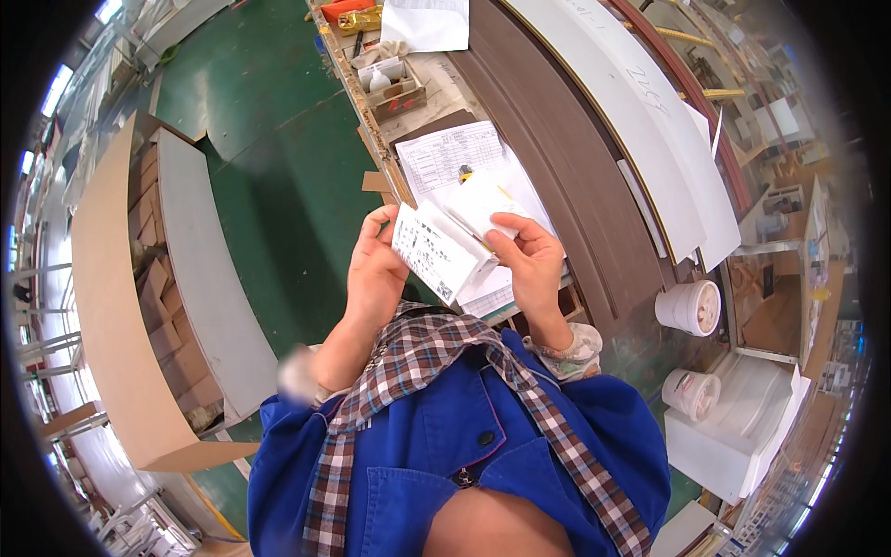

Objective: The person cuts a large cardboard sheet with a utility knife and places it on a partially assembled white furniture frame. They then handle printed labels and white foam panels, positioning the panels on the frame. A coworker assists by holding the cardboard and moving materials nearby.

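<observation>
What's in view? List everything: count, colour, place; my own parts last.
Folded papers: count unclear, white, centre
Printed forms: several, white, on the bench
Plain sheet: 1, white, bench's far end
Small item: 1, yellow and black, on the forms
Open box: 1, brown, bench's left edge, holding white items
Moulded panel: at least 1, brown, right of forms
Flat panels: at least 2, white, further right
Buckets: 2, white, right
Carton: 1, brown, left
Cardboard pieces: many, brown, inside it
Floor: 1, green, left
Background racks: uncountable, pale, left rim
Jacket: 1, blue, bottom centre
Checked cloth: 1, brown-white, over jacket
Left grip: 1, bare, papers' left edge
Right grip: 1, bare, papers' right edge
</observation>
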Tool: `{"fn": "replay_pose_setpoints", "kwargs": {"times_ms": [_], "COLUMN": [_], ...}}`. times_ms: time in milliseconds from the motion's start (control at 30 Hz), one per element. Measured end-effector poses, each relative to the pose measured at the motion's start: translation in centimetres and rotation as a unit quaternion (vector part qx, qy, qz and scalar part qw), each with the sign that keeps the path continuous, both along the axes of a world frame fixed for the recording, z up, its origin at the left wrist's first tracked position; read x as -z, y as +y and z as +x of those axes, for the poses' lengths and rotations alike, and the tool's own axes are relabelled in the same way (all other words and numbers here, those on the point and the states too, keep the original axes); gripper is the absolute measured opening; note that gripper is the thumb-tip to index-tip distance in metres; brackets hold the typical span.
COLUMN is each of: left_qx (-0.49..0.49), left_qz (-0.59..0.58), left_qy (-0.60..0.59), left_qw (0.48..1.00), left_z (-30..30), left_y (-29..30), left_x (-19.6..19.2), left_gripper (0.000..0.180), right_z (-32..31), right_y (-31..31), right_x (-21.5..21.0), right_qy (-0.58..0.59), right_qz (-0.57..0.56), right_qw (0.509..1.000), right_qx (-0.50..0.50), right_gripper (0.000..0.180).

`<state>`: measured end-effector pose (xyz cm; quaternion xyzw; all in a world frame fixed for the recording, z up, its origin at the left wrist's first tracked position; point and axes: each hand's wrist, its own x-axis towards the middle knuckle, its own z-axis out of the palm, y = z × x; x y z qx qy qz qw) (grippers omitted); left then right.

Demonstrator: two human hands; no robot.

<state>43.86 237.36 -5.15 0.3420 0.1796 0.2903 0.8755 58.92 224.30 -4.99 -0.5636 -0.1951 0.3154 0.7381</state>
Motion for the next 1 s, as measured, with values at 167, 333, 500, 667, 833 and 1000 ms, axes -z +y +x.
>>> {"fn": "replay_pose_setpoints", "kwargs": {"times_ms": [167, 333, 500, 667, 833, 1000], "left_qx": [-0.091, -0.203, -0.275, -0.131, -0.04, -0.079], "left_qz": [0.246, 0.429, 0.57, 0.566, 0.509, 0.592], "left_qy": [0.046, 0.178, 0.162, 0.152, 0.103, 0.06], "left_qw": [0.964, 0.862, 0.757, 0.799, 0.854, 0.8], "left_z": [1.8, 2.0, 2.1, 1.7, 0.6, -0.3], "left_y": [-1.4, -2.5, -2.4, -1.7, -1.0, -1.4], "left_x": [0.6, -0.2, -0.4, -0.8, 0.1, 0.4], "left_gripper": [0.045, 0.038, 0.035, 0.04, 0.032, 0.034], "right_z": [-0.5, -0.5, -0.4, -0.5, -0.3, -0.5], "right_y": [0.4, 0.4, 0.1, -0.1, -0.3, -0.4], "right_x": [0.3, 0.3, 1.5, 1.5, 1.3, 0.8], "right_qy": [0.031, 0.055, 0.082, 0.095, 0.112, 0.089], "right_qz": [-0.018, -0.049, -0.055, -0.053, -0.011, 0.024], "right_qw": [0.999, 0.997, 0.994, 0.993, 0.993, 0.996], "right_qx": [-0.002, -0.008, -0.039, -0.048, -0.029, -0.002], "right_gripper": [0.024, 0.025, 0.023, 0.025, 0.028, 0.027]}}
